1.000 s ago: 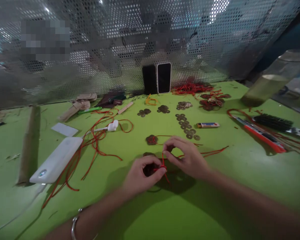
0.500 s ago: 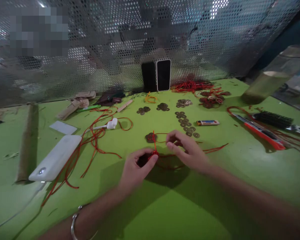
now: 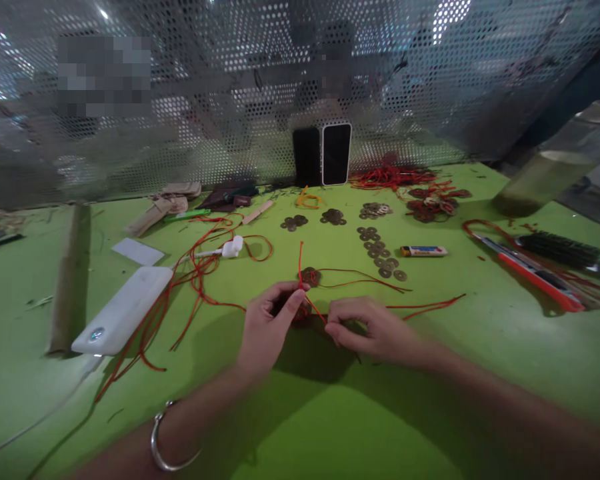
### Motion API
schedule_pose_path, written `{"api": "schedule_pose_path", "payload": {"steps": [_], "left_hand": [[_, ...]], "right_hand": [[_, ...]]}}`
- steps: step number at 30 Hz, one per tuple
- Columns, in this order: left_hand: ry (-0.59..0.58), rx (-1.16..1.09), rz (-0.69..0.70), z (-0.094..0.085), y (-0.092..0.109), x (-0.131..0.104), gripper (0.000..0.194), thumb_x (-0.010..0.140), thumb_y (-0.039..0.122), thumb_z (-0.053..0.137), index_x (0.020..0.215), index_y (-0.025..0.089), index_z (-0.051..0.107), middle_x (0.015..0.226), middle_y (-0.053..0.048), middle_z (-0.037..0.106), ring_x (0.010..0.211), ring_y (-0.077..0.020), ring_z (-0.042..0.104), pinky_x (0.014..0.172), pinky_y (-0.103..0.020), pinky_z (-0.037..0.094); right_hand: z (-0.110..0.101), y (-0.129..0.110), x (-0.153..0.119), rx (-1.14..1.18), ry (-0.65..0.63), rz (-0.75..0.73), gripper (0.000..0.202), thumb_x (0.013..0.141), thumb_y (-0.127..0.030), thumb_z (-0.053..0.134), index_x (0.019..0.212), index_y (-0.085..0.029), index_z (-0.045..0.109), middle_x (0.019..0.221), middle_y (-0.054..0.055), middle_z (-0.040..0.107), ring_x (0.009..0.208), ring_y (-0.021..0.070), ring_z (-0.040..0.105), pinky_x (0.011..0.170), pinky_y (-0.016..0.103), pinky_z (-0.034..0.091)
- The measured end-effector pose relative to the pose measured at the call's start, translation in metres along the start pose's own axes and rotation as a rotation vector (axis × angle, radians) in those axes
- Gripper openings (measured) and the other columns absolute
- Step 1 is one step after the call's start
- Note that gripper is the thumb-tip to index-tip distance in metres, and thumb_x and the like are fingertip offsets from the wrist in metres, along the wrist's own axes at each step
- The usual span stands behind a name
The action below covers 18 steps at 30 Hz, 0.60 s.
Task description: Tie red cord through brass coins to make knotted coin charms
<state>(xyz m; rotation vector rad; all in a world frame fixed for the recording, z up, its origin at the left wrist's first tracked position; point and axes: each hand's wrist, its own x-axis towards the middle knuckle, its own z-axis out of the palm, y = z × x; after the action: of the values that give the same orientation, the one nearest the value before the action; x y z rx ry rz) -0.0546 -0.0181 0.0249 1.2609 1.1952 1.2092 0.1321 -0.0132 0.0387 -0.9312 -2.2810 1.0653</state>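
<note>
Between the thumb and fingers of my left hand (image 3: pixel 270 323) is a red cord (image 3: pixel 301 263), its short end sticking up. Dark coins (image 3: pixel 303 312) with red cord hang just under those fingertips. My right hand (image 3: pixel 367 328) pinches another stretch of the cord, drawn taut down to the right from the left fingertips. Right behind my left fingertips a coin cluster (image 3: pixel 311 276) lies on the green table, with thin red cord ends trailing right. Longer red cord ends (image 3: pixel 433 307) reach out past my right hand.
Loose coins (image 3: pixel 377 249) lie behind my right hand, beside a lighter (image 3: pixel 423 251). A red cutter (image 3: pixel 540 280) and a brush (image 3: pixel 560 248) are at the right. Left stand a white power bank (image 3: pixel 123 310) and tangled red cords (image 3: pixel 200 267). Two phones (image 3: pixel 337 153) lean on the perforated metal screen (image 3: pixel 205 133).
My right hand has come down and closed on the cord, pulling it taut. The cord end at my left fingertips now stands higher. The whole view has shifted slightly.
</note>
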Motion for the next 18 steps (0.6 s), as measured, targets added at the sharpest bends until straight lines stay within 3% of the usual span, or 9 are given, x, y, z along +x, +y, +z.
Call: {"api": "schedule_pose_path", "payload": {"steps": [8, 10, 14, 18], "left_hand": [[-0.056, -0.012, -0.036, 0.0, 0.0, -0.004, 0.021, 0.082, 0.036, 0.062, 0.094, 0.02, 0.067, 0.07, 0.002, 0.062, 0.064, -0.0065, 0.055, 0.059, -0.014, 0.044], [-0.089, 0.002, -0.044, 0.0, 0.0, -0.006, 0.019, 0.081, 0.036, 0.063, 0.091, 0.02, 0.067, 0.073, 0.002, 0.064, 0.066, -0.0076, 0.056, 0.062, -0.016, 0.045], [-0.171, 0.084, -0.026, 0.004, 0.003, -0.01, 0.014, 0.078, 0.03, 0.065, 0.084, 0.018, 0.067, 0.079, -0.001, 0.067, 0.073, -0.011, 0.059, 0.068, -0.019, 0.047], [-0.231, 0.143, -0.001, 0.008, 0.007, -0.014, 0.013, 0.077, 0.028, 0.063, 0.081, 0.016, 0.066, 0.08, -0.003, 0.068, 0.075, -0.0143, 0.06, 0.07, -0.023, 0.048]], "right_hand": [[-0.003, -0.001, -0.001, 0.061, -0.049, 0.023, 0.027, 0.088, -0.026, 0.047, 0.063, -0.017, 0.05, 0.062, -0.003, 0.051, 0.058, 0.0088, 0.046, 0.057, 0.022, 0.034], [-0.001, -0.001, -0.002, 0.071, 0.025, 0.049, 0.028, 0.089, -0.028, 0.047, 0.064, -0.016, 0.053, 0.061, -0.002, 0.053, 0.058, 0.0092, 0.048, 0.057, 0.023, 0.034], [0.005, -0.002, 0.0, 0.195, 0.312, 0.102, 0.023, 0.09, -0.035, 0.048, 0.08, -0.017, 0.057, 0.073, 0.0, 0.058, 0.067, 0.0111, 0.052, 0.06, 0.022, 0.039], [0.01, -0.004, 0.0, 0.343, 0.38, 0.13, 0.016, 0.088, -0.034, 0.052, 0.086, -0.019, 0.055, 0.078, 0.0, 0.058, 0.071, 0.0117, 0.055, 0.062, 0.022, 0.043]]}}
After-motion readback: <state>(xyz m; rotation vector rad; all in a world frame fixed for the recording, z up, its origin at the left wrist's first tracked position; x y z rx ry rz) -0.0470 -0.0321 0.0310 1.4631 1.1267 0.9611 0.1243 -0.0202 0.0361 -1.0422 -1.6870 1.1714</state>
